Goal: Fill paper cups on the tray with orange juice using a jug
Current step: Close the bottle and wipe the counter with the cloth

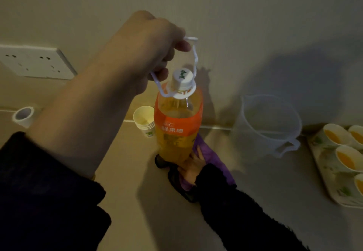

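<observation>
1. Counter [149,221], beige, dim light. Both forearms in dark sleeves.
2. R hand [191,165] low at centre, lying on a purple cloth [212,156] on the counter. Fingers looked stretched out flat, not clenched; fingertips partly hidden behind the bottle base.
3. Juice bottle [176,128] upright at centre, base right at the R hand and cloth. Couldn't tell if the base touched the counter. Orange label, orange liquid inside, white cap [182,77] on.
4. L hand [155,42] above the bottle, fingers curled round the white plastic carry handle [194,58], which looped down to the bottle neck.
5. Stack of paper cups [144,121] just behind-left of the bottle, upright, top cup w/o juice.
6. Jug [267,124], translucent, stood on the counter R of the bottle, apart from it, no juice seen inside.
7. Tray [326,174] at far R edge, partly cut off. Four cups on tray [345,158] visible, each w/ orange juice.
8. Tape roll [23,116] far L, near the wall.
9. Wall socket [33,62] upper L on the wall.
</observation>
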Tool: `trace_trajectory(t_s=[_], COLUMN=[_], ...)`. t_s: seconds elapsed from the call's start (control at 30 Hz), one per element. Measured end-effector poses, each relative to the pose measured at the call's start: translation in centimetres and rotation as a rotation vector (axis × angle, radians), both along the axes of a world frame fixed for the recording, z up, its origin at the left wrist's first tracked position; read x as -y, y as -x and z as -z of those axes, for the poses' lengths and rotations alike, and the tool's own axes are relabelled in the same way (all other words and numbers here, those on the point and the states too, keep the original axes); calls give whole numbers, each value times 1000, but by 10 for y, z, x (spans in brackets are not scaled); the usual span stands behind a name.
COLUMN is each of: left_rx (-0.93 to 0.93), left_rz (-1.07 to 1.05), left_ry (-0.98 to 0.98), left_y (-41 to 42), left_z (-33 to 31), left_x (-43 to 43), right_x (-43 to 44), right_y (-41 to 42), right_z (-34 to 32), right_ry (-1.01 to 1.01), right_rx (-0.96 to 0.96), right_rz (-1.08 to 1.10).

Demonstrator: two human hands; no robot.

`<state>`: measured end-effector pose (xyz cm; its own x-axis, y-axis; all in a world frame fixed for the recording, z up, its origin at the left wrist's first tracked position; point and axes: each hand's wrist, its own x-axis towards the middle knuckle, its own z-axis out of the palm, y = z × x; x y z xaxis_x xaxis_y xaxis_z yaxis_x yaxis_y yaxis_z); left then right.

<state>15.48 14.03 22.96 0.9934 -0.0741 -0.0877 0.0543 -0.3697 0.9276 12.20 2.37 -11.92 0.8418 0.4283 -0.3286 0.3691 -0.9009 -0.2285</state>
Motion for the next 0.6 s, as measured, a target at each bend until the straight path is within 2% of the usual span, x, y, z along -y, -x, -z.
trace_trajectory(t_s=[0.07,0.2,0.27,0.33,0.47,0.6], left_rx=[-17,-61,-105,-161,-276,-312], left_rz=[-13,-31,-29,-25,-60,-155], left_ry=[19,116,216,325,545,704], left_y=[2,7,11,14,18,20], left_z=[-2,-6,-8,-10,-12,-6], left_x=[4,14,22,31,50,70], right_x=[-2,4,8,13,25,34], right_y=[9,41,59,75,103,130], right_z=[2,4,-7,-4,13,13], right_ry=[-33,7,54,127,92,103], right_rx=[44,35,81,9,30,41], right_rz=[-35,62,65,112,113,142])
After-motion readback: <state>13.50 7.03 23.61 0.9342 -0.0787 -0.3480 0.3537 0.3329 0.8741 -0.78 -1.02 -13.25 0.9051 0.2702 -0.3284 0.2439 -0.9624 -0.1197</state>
